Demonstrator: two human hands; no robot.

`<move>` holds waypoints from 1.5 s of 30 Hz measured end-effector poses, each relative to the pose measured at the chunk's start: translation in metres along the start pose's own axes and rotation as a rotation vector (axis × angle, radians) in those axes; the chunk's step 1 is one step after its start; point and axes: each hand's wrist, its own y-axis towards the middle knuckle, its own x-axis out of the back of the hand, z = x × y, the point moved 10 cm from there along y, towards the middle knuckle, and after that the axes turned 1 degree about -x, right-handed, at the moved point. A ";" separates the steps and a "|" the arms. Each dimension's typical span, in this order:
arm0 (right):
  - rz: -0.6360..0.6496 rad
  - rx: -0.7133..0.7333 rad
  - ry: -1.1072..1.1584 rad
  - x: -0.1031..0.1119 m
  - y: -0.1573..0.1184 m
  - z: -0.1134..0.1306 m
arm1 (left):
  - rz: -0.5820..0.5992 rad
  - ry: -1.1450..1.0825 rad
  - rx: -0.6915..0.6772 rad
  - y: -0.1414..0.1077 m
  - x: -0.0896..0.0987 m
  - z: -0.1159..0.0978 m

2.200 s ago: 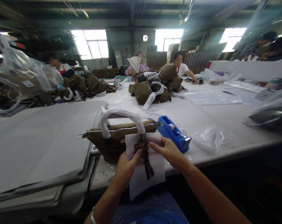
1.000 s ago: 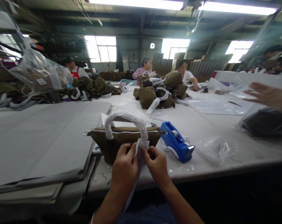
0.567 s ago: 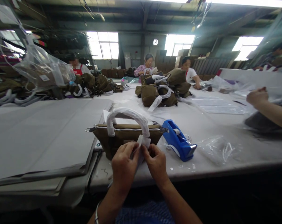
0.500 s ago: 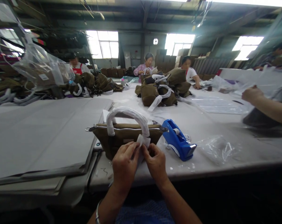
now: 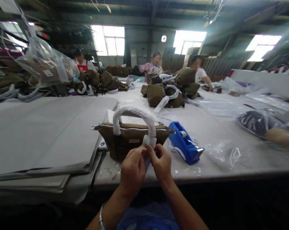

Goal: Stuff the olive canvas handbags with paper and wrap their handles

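Observation:
An olive-brown handbag (image 5: pixel 130 135) stands upright on the white table in front of me. White wrapping (image 5: pixel 139 111) covers its arched handle. My left hand (image 5: pixel 133 166) pinches the loose white strip (image 5: pixel 149 140) at the handle's right end, low against the bag's front. Close beside it, my right hand (image 5: pixel 161 163) is closed on the same strip, its thumb and fingertips pressed together. Both hands nearly touch at the fingertips. To the right of the bag is a blue tape dispenser (image 5: pixel 186 143).
Large pale sheets (image 5: pixel 46 134) lie stacked on the left. Crumpled clear plastic (image 5: pixel 228 155) is right of the dispenser. Olive bags (image 5: pixel 168 91) are piled farther back. Another person's hand (image 5: pixel 278 135) touches a plastic-wrapped dark item (image 5: pixel 256 121) at the right. Several people sit behind the table.
My view has shifted slightly. My fingertips have drawn closer together on the strip. At the right, the other person's hand has moved lower, and the dark item in plastic now shows more fully.

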 end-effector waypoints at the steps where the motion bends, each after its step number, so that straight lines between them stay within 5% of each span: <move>1: -0.002 0.001 -0.006 0.000 0.001 0.001 | 0.005 -0.042 0.041 0.001 0.000 0.003; 11: 0.136 -0.051 0.151 -0.005 0.002 -0.007 | 0.139 -0.316 0.467 0.014 0.012 0.057; 15: 0.146 -0.043 0.175 -0.009 0.002 -0.005 | 0.359 -0.688 0.612 0.001 -0.024 0.051; 22: 0.105 -0.008 0.090 -0.006 -0.018 -0.009 | 0.197 -0.998 0.870 -0.019 -0.049 0.052; 28: 0.151 -0.079 0.252 -0.011 -0.036 -0.023 | 0.170 -0.999 0.899 -0.022 -0.050 0.055; 34: 0.254 -0.019 0.081 -0.023 -0.038 -0.010 | 0.141 -0.850 0.864 -0.023 -0.044 0.059; 41: 0.321 0.038 0.039 -0.008 -0.030 0.011 | 0.139 -0.688 0.837 -0.018 -0.032 0.062; 45: 0.209 0.029 0.033 0.006 -0.007 0.022 | 0.113 -0.588 0.791 -0.014 -0.029 0.060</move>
